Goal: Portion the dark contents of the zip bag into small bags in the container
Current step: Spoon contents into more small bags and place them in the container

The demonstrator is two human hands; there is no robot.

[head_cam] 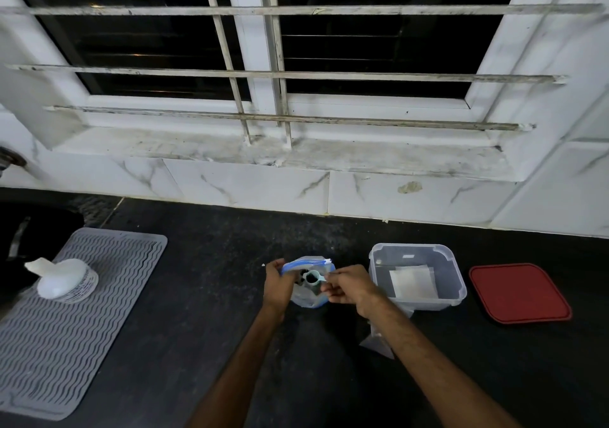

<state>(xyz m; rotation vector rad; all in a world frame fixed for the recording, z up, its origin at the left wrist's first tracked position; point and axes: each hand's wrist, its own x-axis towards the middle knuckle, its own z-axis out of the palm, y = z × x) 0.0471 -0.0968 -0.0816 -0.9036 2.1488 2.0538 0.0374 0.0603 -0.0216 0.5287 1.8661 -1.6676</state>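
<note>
- Two hands work the zip bag (308,299) on the worktop (214,295): the left hand (278,284) grips its blue mouth with curled fingers, likely holding it wide for scooping.
- Right hand (349,287) pinches a teal scoop (311,277) over the dark contents (300,281).
- Clear container (456,282) with small bags (413,281) waits just right, red lid (519,292) beside.
- Worktop dark, speckled; marbled tiles (247,183) and barred window (362,58) behind.

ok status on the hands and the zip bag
Left hand grips zip bag, mouth open. Right hand holds teal scoop in the mouth. Container open alongside, nothing between.
</note>
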